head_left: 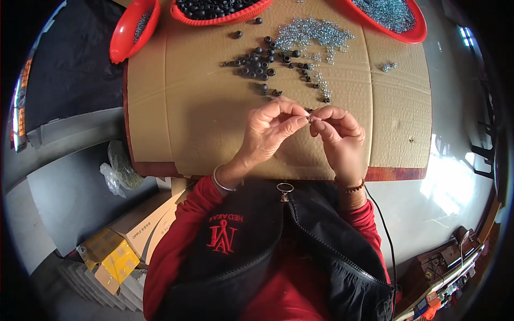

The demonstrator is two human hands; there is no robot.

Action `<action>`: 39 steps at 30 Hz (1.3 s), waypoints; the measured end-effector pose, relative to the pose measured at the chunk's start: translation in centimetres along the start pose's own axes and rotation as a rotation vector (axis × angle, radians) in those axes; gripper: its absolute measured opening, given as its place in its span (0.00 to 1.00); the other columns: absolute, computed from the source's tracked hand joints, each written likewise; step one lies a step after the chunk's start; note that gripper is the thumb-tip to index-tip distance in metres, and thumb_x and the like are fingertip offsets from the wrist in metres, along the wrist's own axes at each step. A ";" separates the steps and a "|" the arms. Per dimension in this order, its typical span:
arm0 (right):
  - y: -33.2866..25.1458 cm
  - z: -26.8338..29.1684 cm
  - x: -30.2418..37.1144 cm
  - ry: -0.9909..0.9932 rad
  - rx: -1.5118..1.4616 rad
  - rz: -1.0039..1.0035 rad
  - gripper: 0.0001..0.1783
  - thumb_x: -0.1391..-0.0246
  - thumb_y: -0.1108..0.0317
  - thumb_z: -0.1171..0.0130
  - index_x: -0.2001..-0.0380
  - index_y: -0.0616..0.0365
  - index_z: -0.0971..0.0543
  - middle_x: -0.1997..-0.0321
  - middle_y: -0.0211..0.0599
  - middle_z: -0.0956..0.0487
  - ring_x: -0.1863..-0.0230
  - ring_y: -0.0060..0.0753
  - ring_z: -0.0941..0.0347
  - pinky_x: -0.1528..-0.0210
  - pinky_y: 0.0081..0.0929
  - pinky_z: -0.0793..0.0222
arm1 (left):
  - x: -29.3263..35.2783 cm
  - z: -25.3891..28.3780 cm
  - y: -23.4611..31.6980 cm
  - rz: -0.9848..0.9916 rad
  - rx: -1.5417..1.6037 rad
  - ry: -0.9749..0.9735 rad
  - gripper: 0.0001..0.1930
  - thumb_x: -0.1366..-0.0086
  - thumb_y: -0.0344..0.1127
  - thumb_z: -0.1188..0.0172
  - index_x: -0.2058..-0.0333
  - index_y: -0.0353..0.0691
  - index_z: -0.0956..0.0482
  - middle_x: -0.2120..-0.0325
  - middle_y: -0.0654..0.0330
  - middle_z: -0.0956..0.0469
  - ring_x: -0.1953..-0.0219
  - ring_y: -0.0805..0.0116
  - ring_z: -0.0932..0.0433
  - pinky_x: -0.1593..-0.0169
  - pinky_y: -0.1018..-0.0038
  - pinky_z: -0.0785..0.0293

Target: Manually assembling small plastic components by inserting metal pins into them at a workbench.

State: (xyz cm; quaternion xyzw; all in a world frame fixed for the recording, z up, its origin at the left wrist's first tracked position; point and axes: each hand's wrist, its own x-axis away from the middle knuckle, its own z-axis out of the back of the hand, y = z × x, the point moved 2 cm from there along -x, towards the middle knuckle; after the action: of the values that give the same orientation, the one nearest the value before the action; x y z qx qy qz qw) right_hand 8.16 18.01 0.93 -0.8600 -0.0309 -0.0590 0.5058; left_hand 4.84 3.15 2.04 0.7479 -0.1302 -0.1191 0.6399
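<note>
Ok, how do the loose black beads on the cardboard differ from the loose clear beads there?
The black beads are dark; the clear beads are glassy with a bluish tint. The black beads mostly look bigger than the clear beads. The black beads lie more spaced out, while most loose clear beads bunch in one dense patch. Both lie on the cardboard.

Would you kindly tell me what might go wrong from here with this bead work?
The tiny piece at the fingertips of the left hand and right hand could slip and be hard to find. The black beads lie loose just beyond the hands, so a nudge might scatter them across the cardboard. They also sit against the clear bluish beads, so the two kinds might mix.
</note>
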 end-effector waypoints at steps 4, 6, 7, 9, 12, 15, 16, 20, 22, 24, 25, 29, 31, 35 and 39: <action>-0.2 -0.1 0.3 -0.024 0.052 0.045 0.04 0.51 0.80 0.46 0.69 0.67 0.26 0.66 0.36 0.27 0.69 0.23 0.34 0.66 0.19 0.36 | 0.2 -0.2 0.3 -0.161 -0.102 0.044 0.05 0.47 0.23 0.40 0.70 0.33 0.24 0.70 0.63 0.27 0.69 0.78 0.30 0.66 0.82 0.33; -0.3 -0.2 0.4 -0.031 0.057 0.067 0.04 0.51 0.80 0.46 0.69 0.67 0.26 0.67 0.36 0.27 0.69 0.23 0.34 0.66 0.19 0.36 | 0.2 -0.2 0.9 -0.229 -0.176 0.048 0.06 0.48 0.22 0.39 0.70 0.33 0.24 0.70 0.62 0.26 0.70 0.77 0.29 0.68 0.82 0.32; -0.4 -0.3 0.5 -0.042 0.064 0.090 0.04 0.51 0.80 0.46 0.69 0.67 0.26 0.67 0.36 0.27 0.69 0.23 0.34 0.66 0.19 0.36 | 0.2 -0.2 1.3 -0.305 -0.319 0.047 0.06 0.49 0.23 0.38 0.71 0.35 0.24 0.71 0.62 0.25 0.73 0.79 0.32 0.72 0.84 0.36; -0.4 -0.3 0.6 -0.050 0.058 0.087 0.04 0.51 0.80 0.46 0.69 0.67 0.26 0.67 0.36 0.27 0.69 0.23 0.33 0.66 0.19 0.36 | 0.3 -0.4 1.9 -0.379 -0.466 0.047 0.07 0.51 0.25 0.36 0.71 0.37 0.23 0.71 0.63 0.24 0.76 0.82 0.34 0.76 0.86 0.41; -0.4 -0.3 0.6 -0.062 0.027 0.065 0.05 0.51 0.80 0.47 0.68 0.68 0.26 0.68 0.36 0.27 0.69 0.24 0.33 0.66 0.20 0.35 | 0.4 -0.6 2.1 -0.413 -0.477 0.064 0.07 0.52 0.25 0.35 0.72 0.39 0.23 0.72 0.63 0.24 0.79 0.83 0.36 0.79 0.86 0.46; -0.2 -0.2 0.8 -0.062 -0.027 0.027 0.05 0.50 0.79 0.47 0.68 0.68 0.26 0.68 0.37 0.27 0.69 0.25 0.33 0.67 0.20 0.35 | 0.5 -0.6 2.0 -0.397 -0.448 0.048 0.07 0.51 0.25 0.36 0.71 0.39 0.23 0.72 0.63 0.24 0.79 0.84 0.37 0.80 0.86 0.46; -0.2 -0.2 0.8 -0.060 -0.058 0.007 0.05 0.50 0.79 0.47 0.68 0.68 0.26 0.68 0.37 0.27 0.69 0.25 0.32 0.67 0.21 0.35 | 0.6 -0.6 2.0 -0.360 -0.401 0.033 0.07 0.50 0.24 0.36 0.71 0.38 0.23 0.71 0.62 0.24 0.78 0.84 0.35 0.78 0.86 0.44; 0.1 -0.1 0.8 -0.051 -0.108 0.010 0.05 0.50 0.79 0.47 0.68 0.68 0.26 0.68 0.37 0.26 0.69 0.25 0.33 0.66 0.21 0.35 | 0.7 -1.1 1.7 -0.248 -0.216 0.050 0.06 0.49 0.23 0.38 0.70 0.35 0.24 0.69 0.60 0.25 0.71 0.80 0.30 0.71 0.85 0.34; 0.0 0.0 0.8 -0.050 -0.084 0.012 0.05 0.50 0.79 0.47 0.68 0.68 0.27 0.68 0.37 0.27 0.70 0.25 0.33 0.66 0.22 0.35 | 0.7 -1.1 1.6 -0.232 -0.198 0.036 0.06 0.48 0.22 0.39 0.70 0.34 0.24 0.68 0.59 0.25 0.69 0.77 0.29 0.67 0.83 0.32; 0.1 0.0 0.7 -0.050 -0.083 0.022 0.04 0.50 0.79 0.47 0.69 0.67 0.27 0.68 0.37 0.27 0.70 0.25 0.33 0.66 0.22 0.35 | 0.7 -1.1 1.5 -0.217 -0.183 0.025 0.06 0.48 0.21 0.40 0.69 0.33 0.25 0.68 0.58 0.25 0.66 0.75 0.28 0.63 0.82 0.30; 0.0 0.0 0.7 -0.051 -0.081 0.032 0.04 0.50 0.80 0.47 0.69 0.67 0.27 0.68 0.37 0.27 0.70 0.25 0.33 0.66 0.22 0.35 | 0.7 -1.1 1.3 -0.227 -0.152 0.018 0.07 0.47 0.20 0.41 0.68 0.33 0.26 0.68 0.58 0.26 0.66 0.74 0.28 0.62 0.80 0.30; 0.1 -0.1 0.6 -0.045 -0.066 0.024 0.04 0.50 0.80 0.48 0.69 0.67 0.27 0.68 0.37 0.27 0.70 0.25 0.33 0.65 0.21 0.35 | 0.8 -1.0 1.0 -0.180 -0.058 0.044 0.09 0.47 0.18 0.43 0.66 0.32 0.28 0.67 0.58 0.26 0.65 0.73 0.28 0.59 0.78 0.31; 0.1 -0.3 0.6 -0.015 -0.076 0.035 0.04 0.50 0.80 0.49 0.69 0.67 0.27 0.68 0.37 0.26 0.70 0.25 0.33 0.65 0.21 0.35 | 1.0 -0.4 0.8 -0.217 -0.155 0.056 0.09 0.47 0.18 0.43 0.66 0.32 0.28 0.67 0.58 0.26 0.65 0.74 0.28 0.59 0.79 0.31; -0.9 1.6 0.9 0.123 0.369 0.126 0.06 0.51 0.81 0.48 0.68 0.65 0.26 0.68 0.33 0.26 0.66 0.19 0.31 0.62 0.15 0.36 | 1.5 3.5 0.0 -0.265 -0.531 0.406 0.10 0.50 0.22 0.39 0.68 0.37 0.25 0.72 0.64 0.25 0.73 0.79 0.31 0.70 0.83 0.34; -0.6 3.3 0.7 0.163 0.526 0.198 0.07 0.52 0.83 0.49 0.68 0.64 0.26 0.68 0.28 0.27 0.66 0.16 0.32 0.63 0.11 0.38 | 1.4 7.1 -0.4 -0.145 -0.717 0.480 0.11 0.51 0.23 0.38 0.67 0.39 0.25 0.71 0.63 0.25 0.73 0.76 0.30 0.69 0.81 0.33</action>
State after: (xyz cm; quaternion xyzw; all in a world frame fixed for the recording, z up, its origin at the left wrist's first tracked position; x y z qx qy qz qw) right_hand 9.00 21.19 -0.10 -0.6906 0.0796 -0.0683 0.7156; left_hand 3.70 -3.86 0.59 0.4923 0.1247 -0.0241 0.8611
